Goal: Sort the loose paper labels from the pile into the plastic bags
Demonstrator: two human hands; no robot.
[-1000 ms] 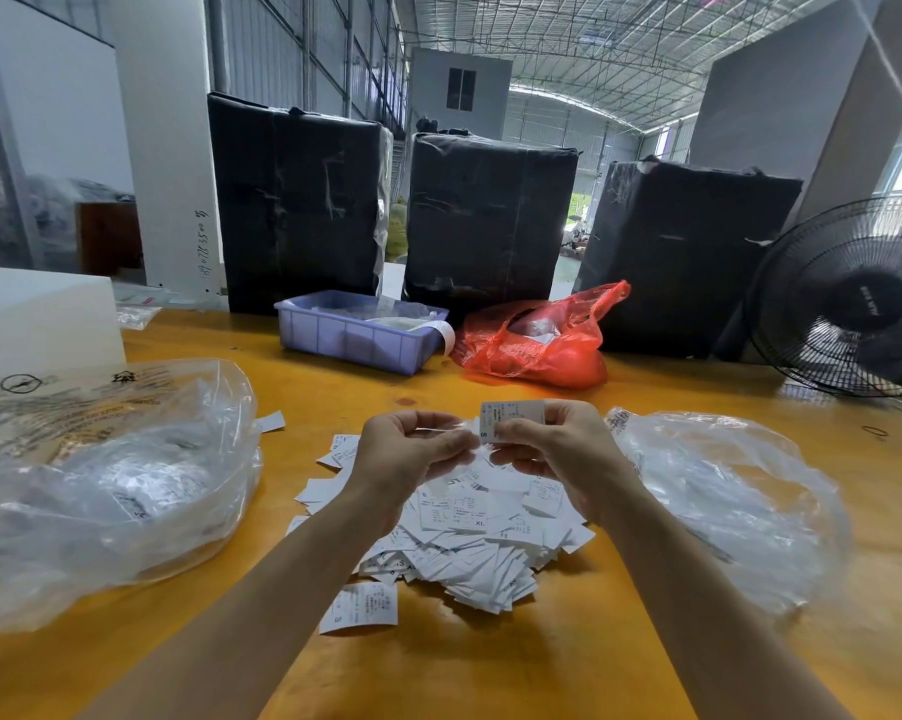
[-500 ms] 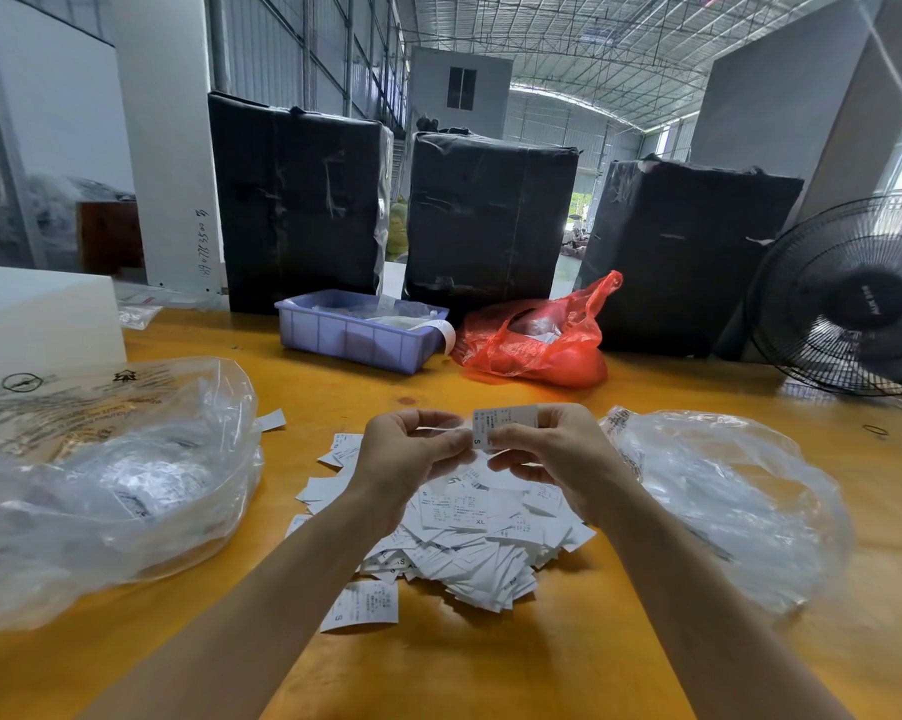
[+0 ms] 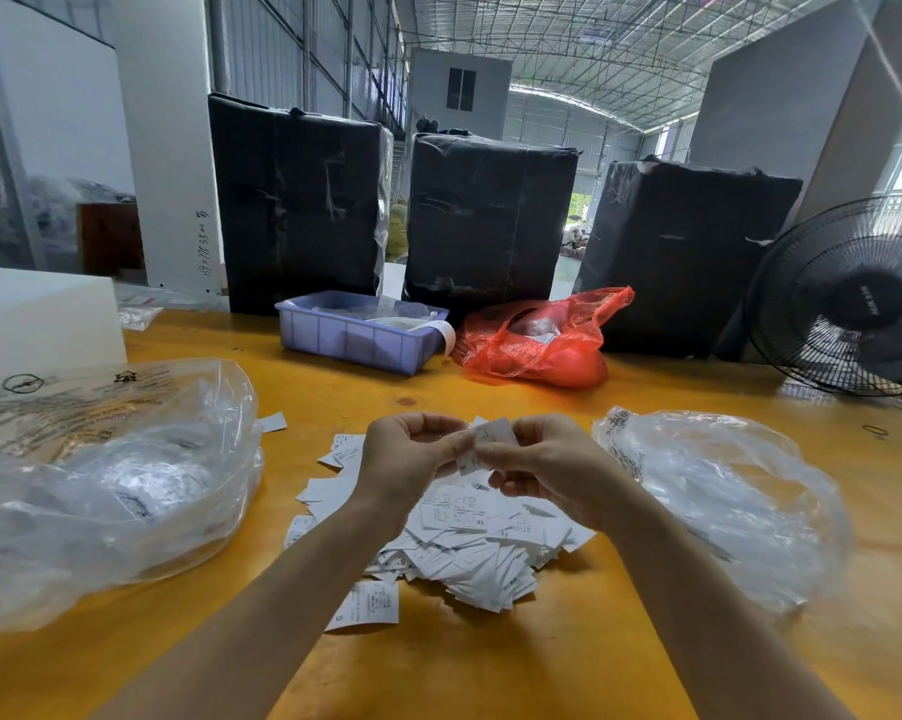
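Note:
A pile of white paper labels (image 3: 464,553) lies on the yellow table (image 3: 490,667) in front of me. Above the pile, my left hand (image 3: 402,459) and my right hand (image 3: 542,465) meet and both pinch a small white label (image 3: 490,439) that is tilted and bent between the fingertips. A clear plastic bag (image 3: 106,491) holding labels lies to the left. Another clear plastic bag (image 3: 719,501) lies to the right. One label marked S (image 3: 366,605) sits apart at the pile's near edge.
At the back of the table stand a purple tray (image 3: 355,340), a red plastic bag (image 3: 537,345) and three black wrapped bales (image 3: 490,220). A black fan (image 3: 854,298) is at the right. A white box (image 3: 38,319) sits at the left.
The label held between my hands has turned from flat and level to tilted and bent. Both hands stay above the pile in nearly the same place.

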